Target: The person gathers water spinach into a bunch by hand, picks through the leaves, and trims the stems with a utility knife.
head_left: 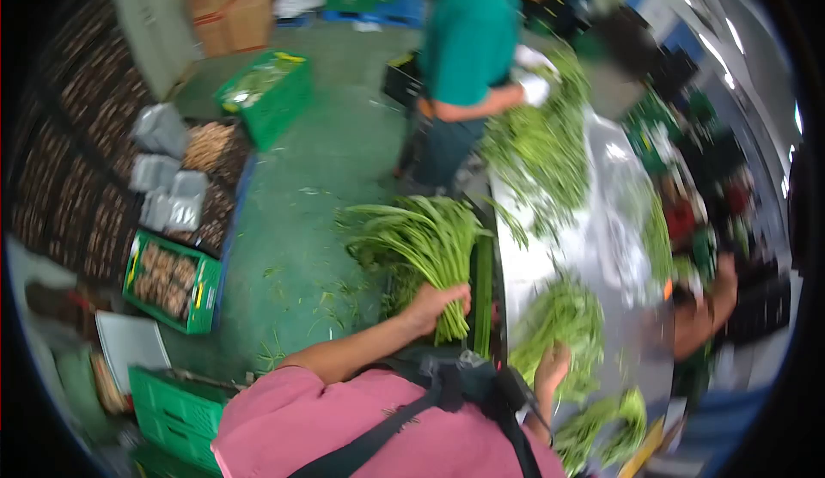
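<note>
My left hand is closed round the stalks of a bunch of leafy greens, with the long leaves fanning out to the left and the cut ends pointing down. It holds the bunch left of the metal table, over a green crate beside the table. My right hand is at the edge of a loose pile of leafy greens on the table. Its fingers are blurred, partly hidden from this angle. Another small heap of greens lies nearer to me.
A co-worker in a green shirt and white gloves handles a big pile of greens at the table's far end. Another person's arm reaches in from the right. Clear plastic covers the table's right side. Crates of produce stand left.
</note>
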Available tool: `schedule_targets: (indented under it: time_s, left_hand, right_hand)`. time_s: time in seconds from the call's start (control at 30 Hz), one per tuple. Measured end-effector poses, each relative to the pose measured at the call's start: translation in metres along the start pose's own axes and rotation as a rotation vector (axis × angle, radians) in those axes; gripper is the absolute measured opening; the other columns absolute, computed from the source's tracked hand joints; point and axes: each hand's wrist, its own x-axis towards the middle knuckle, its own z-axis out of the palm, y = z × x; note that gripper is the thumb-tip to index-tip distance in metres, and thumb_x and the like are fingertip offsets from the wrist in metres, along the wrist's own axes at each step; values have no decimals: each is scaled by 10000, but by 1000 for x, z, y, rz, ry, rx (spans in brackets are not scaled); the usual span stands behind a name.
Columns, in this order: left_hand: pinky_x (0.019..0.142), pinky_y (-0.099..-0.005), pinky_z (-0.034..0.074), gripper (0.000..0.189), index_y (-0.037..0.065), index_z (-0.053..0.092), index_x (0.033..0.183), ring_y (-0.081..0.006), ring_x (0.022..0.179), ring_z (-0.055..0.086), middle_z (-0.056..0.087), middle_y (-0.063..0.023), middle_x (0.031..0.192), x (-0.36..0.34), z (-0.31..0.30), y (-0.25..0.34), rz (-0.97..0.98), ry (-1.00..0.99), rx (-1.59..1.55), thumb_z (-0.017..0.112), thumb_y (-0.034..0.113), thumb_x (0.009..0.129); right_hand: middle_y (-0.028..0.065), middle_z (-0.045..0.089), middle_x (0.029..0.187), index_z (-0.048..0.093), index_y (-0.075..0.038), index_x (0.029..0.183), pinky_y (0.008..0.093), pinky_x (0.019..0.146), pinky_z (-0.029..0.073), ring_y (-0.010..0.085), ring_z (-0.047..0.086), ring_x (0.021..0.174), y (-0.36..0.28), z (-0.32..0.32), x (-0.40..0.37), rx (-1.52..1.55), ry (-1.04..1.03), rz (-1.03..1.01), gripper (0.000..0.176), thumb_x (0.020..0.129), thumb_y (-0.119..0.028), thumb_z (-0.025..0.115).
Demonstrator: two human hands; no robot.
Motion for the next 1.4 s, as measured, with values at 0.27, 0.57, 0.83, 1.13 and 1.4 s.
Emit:
schedule_targets:
  time_s: [0.27,0.57,0.83,1.13,1.4]
  left_hand:
    - [645,-340,485,146,42,552,918,-194,702,587,590,-82,789,-7,1,9,-61,-1,51,594,179,943]
    - [671,-362,479,139,52,516,979,-186,736,575,569,-74,848,-10,24,0,-104,-56,78,595,165,959]
    - [682,-362,483,146,48,513,977,-191,729,569,566,-74,842,-13,25,-12,-135,-22,77,595,167,958]
    - [702,-368,501,157,42,514,985,-184,736,573,580,-76,858,-18,26,-17,-105,44,55,594,175,962]
    - [706,-370,493,141,44,519,966,-188,732,567,576,-77,848,-18,38,-19,-137,19,114,589,166,962]
  right_hand:
    - [180,618,1065,710,-61,936,428,907,472,353,571,1057,6,-11,-65,-184,-172,121,200,859,-239,660]
    - [190,690,880,674,-37,970,442,740,518,363,674,837,-5,-18,-39,-77,59,404,244,875,-258,634]
    - [211,676,841,654,-49,915,459,692,527,387,674,776,15,0,-19,60,19,421,231,836,-266,658]
    - [63,595,690,600,29,1024,263,487,428,122,544,555,21,-38,-28,718,201,755,260,1004,-195,470]
    - [52,621,790,614,36,1041,279,625,450,128,556,702,47,-38,-42,358,515,444,221,985,-161,531]
